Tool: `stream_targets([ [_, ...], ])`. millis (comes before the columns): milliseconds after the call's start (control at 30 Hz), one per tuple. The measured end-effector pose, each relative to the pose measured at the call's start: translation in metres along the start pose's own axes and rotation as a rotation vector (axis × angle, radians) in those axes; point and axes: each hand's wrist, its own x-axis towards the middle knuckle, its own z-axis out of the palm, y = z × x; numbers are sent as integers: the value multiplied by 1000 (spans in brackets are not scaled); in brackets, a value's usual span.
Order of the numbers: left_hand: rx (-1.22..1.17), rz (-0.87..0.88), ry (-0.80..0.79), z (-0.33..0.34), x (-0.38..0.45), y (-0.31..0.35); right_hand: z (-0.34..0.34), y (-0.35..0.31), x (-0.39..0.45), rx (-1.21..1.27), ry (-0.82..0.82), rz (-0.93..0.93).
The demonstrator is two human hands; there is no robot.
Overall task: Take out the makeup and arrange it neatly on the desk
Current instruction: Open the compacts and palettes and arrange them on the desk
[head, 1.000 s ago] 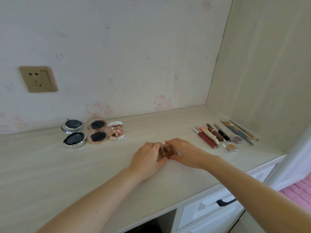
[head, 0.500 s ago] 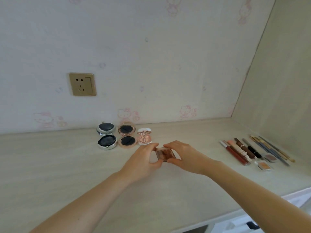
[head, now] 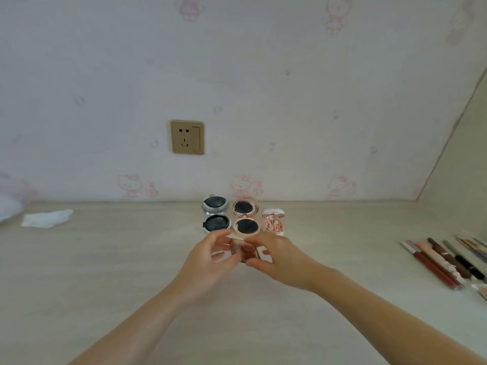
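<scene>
Both hands held a small brown square palette [head: 244, 252] just above the desk [head: 105, 272], right in front of the open compacts [head: 229, 217]. The left hand [head: 208, 262] pinched its left edge between thumb and curled fingers; the right hand [head: 279, 259] gripped the right edge likewise. Lip pencils [head: 442, 262] lay well apart at the right, a white tissue [head: 46, 218] far left

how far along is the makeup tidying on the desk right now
Done: three open compacts sit grouped by the wall, and the lip pencils and sticks lie in a row at the right. In hand: both hands, left hand and right hand, hold a small brown palette. Left: setting it down, probably near the compacts.
</scene>
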Motion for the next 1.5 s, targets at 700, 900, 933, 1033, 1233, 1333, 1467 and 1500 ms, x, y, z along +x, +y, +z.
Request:
stream_targets([
  [700, -441, -122, 94, -25, -11, -19, 36, -21, 17, 449, 33, 152],
  [900, -489, -133, 76, -26, -12, -19, 26, -24, 16, 412, -34, 124],
  [933, -501, -131, 80, -26, -12, -19, 26, -24, 17, 408, -33, 123],
  [1033, -561, -129, 105, -25, -12, -18, 26, -26, 17, 432, 6, 126],
  [1233, -688, -126, 112, -28, -11, -16, 26, -26, 20, 562, 147, 185],
  [1333, -695, -125, 120, -27, -11, -17, 30, -27, 21, 566, 145, 205],
  [1467, -655, -94, 156, -26, -9, -17, 32, -29, 20, 427, 170, 163],
  [1500, -642, -80, 173, -26, -9, -18, 33, -31, 19, 396, 192, 155],
])
